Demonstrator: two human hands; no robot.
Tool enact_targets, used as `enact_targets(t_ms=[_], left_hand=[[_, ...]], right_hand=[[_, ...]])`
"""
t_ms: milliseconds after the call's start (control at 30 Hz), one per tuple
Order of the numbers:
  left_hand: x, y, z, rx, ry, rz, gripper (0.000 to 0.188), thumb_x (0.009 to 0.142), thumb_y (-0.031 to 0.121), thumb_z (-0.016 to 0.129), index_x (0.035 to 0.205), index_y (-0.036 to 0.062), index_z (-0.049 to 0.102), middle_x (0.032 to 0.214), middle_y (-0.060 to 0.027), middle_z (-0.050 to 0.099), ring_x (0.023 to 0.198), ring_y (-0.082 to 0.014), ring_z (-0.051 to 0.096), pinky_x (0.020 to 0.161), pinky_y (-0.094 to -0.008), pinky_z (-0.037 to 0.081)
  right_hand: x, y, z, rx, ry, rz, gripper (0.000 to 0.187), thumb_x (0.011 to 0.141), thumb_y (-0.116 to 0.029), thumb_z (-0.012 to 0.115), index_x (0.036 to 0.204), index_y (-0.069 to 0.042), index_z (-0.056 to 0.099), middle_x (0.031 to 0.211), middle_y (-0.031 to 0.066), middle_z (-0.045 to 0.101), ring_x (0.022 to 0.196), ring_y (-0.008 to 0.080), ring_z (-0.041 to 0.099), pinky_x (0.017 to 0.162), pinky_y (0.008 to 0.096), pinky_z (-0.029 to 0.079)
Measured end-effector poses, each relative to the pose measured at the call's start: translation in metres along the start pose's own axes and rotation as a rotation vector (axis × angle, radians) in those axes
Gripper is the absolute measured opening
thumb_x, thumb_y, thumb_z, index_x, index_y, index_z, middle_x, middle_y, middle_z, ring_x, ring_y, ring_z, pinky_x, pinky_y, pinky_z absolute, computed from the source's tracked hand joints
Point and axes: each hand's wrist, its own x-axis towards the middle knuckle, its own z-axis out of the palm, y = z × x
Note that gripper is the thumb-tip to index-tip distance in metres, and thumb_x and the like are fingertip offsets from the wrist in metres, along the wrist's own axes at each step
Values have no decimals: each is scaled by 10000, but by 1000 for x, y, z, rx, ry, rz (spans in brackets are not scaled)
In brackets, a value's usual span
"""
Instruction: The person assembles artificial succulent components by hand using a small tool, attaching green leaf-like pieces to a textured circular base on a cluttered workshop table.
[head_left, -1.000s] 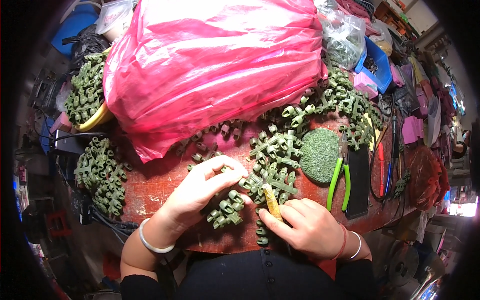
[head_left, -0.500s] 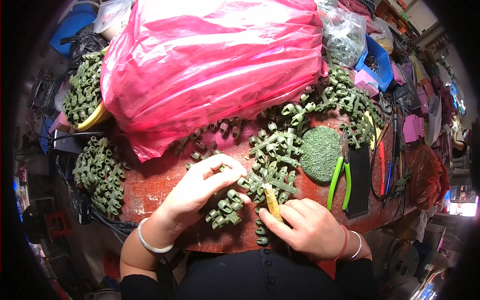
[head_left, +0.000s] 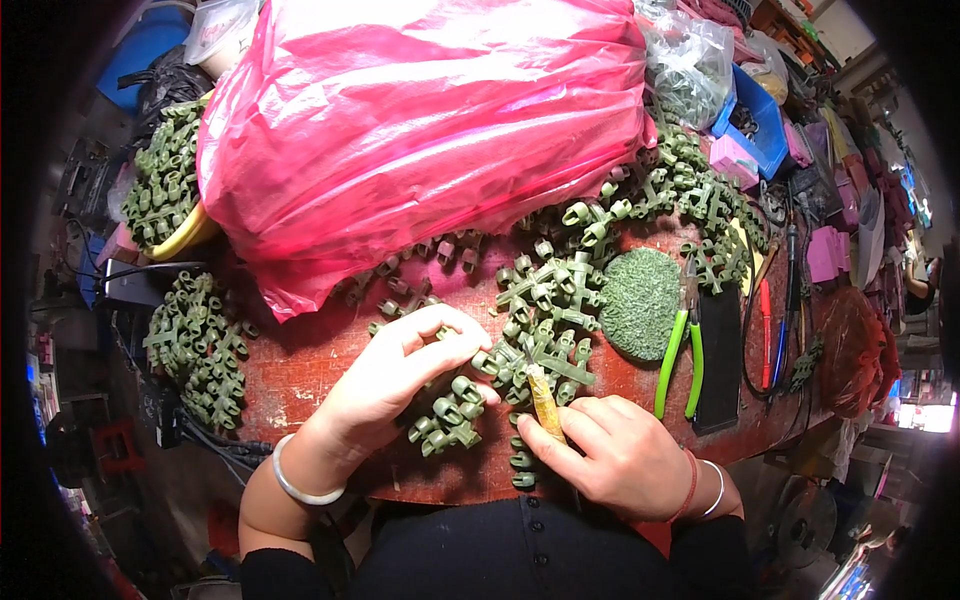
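My left hand (head_left: pixel 420 365) is closed, with thumb and fingers pinched on a small green moulded piece (head_left: pixel 484 363). Just beneath those fingers lies a cluster of green ring-ended pieces (head_left: pixel 447 420) on the red tabletop. In my closed right hand (head_left: pixel 615 450) is a slim tool with a yellow-wrapped handle (head_left: pixel 543 400). Its narrow tip points away from me, toward the left hand and over a heap of green branched pieces (head_left: pixel 550 295). More green rings (head_left: pixel 522 465) sit by the right fingertips. What my left palm covers is hidden.
A large pink plastic bag (head_left: pixel 420 150) fills the back of the worn red table (head_left: pixel 300 385). At right lie a green textured pad (head_left: pixel 641 305), green-handled pliers (head_left: pixel 672 365), a black strip (head_left: pixel 717 360) and a red pen-like tool (head_left: pixel 765 330). Green pieces (head_left: pixel 197 350) are piled at left.
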Motion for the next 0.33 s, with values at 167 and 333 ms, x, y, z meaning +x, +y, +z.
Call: enact_targets(t_ms=[167,333], left_hand=[[0,0,0,-1,-8,-2,197,1032,171,653,1136,5,656,1025,-70,685,895,-215,751,759,-295,590],[0,0,0,6,-11,18,201,1031,175,657,1144,9,659,1030,-70,684,923,-212,747,771,-303,593]], right_hand=[[1,3,5,-44,83,-35,362,846,-161,648,1184,-41,693,852,24,550,787,157,574,659,295,447],[0,2,4,-45,76,-29,375,847,-168,648,1199,-43,689,864,25,557,801,161,578,666,300,451]])
